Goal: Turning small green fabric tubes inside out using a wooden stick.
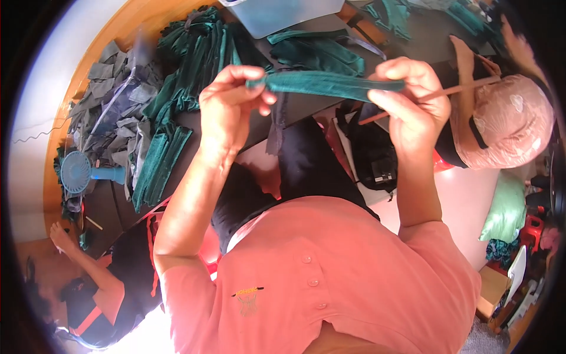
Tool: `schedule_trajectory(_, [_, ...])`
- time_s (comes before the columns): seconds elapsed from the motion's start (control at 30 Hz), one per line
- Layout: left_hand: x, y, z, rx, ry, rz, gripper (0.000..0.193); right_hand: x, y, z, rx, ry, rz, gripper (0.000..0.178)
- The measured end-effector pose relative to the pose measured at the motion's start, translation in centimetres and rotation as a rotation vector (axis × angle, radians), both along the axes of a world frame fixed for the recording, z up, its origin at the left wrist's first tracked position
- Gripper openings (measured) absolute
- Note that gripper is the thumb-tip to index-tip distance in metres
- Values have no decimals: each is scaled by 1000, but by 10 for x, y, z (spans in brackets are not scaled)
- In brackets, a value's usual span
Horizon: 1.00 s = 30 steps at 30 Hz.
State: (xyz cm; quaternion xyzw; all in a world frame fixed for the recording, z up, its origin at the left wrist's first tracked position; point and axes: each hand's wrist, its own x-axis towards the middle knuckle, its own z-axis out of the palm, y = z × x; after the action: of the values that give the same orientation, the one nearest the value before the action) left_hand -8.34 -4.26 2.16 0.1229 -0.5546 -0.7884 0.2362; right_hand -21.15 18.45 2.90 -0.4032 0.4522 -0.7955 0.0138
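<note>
Head: long, velvety green strip (318,87)

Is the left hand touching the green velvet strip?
Touching: the head view plainly shows the left hand pinching one end of the green velvet strip.

Fabric strip (330,87) before tub (286,16)

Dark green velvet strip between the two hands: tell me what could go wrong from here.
The thin brown stick at the right hand might snag the dark green velvet strip. If both hands lost their pinch, the strip could drop toward the black trousers below. Loose grey fabric scraps lie beside the heaped green velvet strips, so they might get mixed.
</note>
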Motion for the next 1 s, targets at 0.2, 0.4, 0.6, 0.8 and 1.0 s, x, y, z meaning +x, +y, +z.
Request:
schedule_trajectory(0.2, [51,1,-7,-143,-52,-19,19,18,-11,22,-11,192,204,32])
schedule_trajectory(0.4, [96,3,-28,90,-16,-19,14,40,-26,34,0,312,304,29])
schedule_trajectory(0.6, [124,10,-45,89,-172,82,8,71,-45,45,75,341,343,33])
schedule_trajectory(0.8, [142,33,-52,-333,-7,477,16,95,-65,49,234,281,275,31])
schedule_trajectory(1.0, [133,53,-30,-982,206,483,31,101,-92,56,458,150,162,24])
